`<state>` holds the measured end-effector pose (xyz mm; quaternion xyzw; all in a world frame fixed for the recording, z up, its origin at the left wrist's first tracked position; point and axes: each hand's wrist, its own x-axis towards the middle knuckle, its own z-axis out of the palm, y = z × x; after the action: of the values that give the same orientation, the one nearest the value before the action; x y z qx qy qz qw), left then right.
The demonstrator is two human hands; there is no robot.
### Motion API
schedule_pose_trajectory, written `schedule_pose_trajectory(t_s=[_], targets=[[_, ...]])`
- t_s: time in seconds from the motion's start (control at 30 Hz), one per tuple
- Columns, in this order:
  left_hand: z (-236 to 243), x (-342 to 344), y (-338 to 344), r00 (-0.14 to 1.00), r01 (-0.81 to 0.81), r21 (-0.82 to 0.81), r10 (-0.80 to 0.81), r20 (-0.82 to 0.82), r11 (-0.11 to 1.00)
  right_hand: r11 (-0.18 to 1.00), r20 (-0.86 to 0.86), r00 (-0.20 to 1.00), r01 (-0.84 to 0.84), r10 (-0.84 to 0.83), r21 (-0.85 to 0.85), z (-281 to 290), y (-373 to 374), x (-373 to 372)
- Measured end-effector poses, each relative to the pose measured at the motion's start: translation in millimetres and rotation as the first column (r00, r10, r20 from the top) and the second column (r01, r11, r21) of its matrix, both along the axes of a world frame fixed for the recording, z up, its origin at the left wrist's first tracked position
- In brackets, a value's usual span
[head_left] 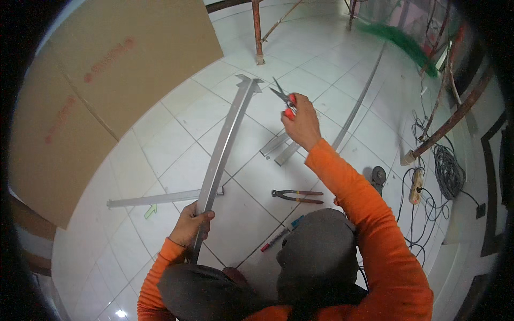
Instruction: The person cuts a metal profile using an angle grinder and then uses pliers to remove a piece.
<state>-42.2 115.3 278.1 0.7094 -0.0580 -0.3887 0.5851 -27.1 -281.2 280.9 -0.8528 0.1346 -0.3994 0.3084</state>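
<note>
A long metal channel [227,142] slants up and away from my lap, its far end cut and splayed into flaps. My left hand [187,224] is closed around its lower part. Just right of the splayed end, my right hand [303,123] grips red-handled tin snips [284,98]. Their blades are spread and stand apart from the channel. Pincers [297,196] with brown handles lie on the floor before my knee. Close by is a marker [273,240] with a red end. Another metal channel [155,199] lies on the tiles, passing behind the held one.
Short channel pieces [289,153] and a long metal strip [358,104] lie ahead. On the right are an angle grinder [378,176], a power strip [416,185] and coiled cable [448,171]. Rusty scaffold legs [258,32] stand beyond. Large cardboard [123,69] fills the far left.
</note>
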Motion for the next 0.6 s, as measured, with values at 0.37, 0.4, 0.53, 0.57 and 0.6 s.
schedule_pose_trajectory(t_s=[0.37,0.4,0.53,0.57,0.6], targets=[[14.6,-8.5,2.3,0.992,0.123,0.076,-0.126,0.03,0.989,0.914,0.013,0.993,0.111,-0.116,-0.391,2.9,-4.7,7.7],[15.2,-9.3,1.9,0.991,0.128,0.09,-0.131,0.023,0.988,0.913,0.007,0.993,0.112,-0.118,-0.392,1.1,-5.7,7.8],[9.6,-10.3,9.9,0.985,0.172,0.094,-0.174,0.012,0.981,0.925,-0.027,0.991,0.112,-0.131,-0.363,0.7,-7.1,8.2],[10.1,-10.7,9.9,0.985,0.169,0.126,-0.173,0.014,0.977,0.922,-0.035,0.988,0.127,-0.15,-0.367,0.1,-7.0,6.6],[9.9,-11.5,10.6,0.985,0.166,0.159,-0.171,0.017,0.973,0.923,-0.042,0.988,0.123,-0.149,-0.365,-0.8,-6.7,4.5]])
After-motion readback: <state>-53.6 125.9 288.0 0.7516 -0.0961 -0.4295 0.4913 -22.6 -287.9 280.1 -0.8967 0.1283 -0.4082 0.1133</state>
